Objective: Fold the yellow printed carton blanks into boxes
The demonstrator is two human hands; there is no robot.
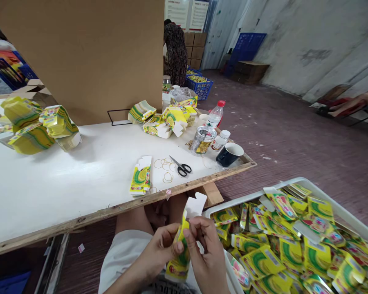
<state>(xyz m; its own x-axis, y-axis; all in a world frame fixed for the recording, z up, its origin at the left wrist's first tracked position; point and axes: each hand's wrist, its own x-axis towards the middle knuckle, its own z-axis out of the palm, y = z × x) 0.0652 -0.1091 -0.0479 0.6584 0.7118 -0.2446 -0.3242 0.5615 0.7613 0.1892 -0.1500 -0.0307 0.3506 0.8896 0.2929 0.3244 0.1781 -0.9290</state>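
Note:
A small yellow-green carton [181, 261] is held upright above my lap, its white end flaps standing open at the top. My left hand [162, 249] grips its left side, thumb across the front. At the upper right side, the fingers of my right hand [204, 245] are pinched on the carton near its opening; what lies under those fingertips is partly hidden. On the table in front, a stack of flat cartons [141, 176] lies near the edge. Loose rubber bands [167, 164] and black-handled scissors [181, 166] are beside it.
A white bin [303, 180] full of yellow cartons [263, 261] stands at my right. The wood-edged table [104, 171] holds carton bundles [58, 122], a jar [202, 141], a bottle [215, 116] and a dark mug [228, 155]. A person [176, 51] bends over behind the cardboard panel [95, 57].

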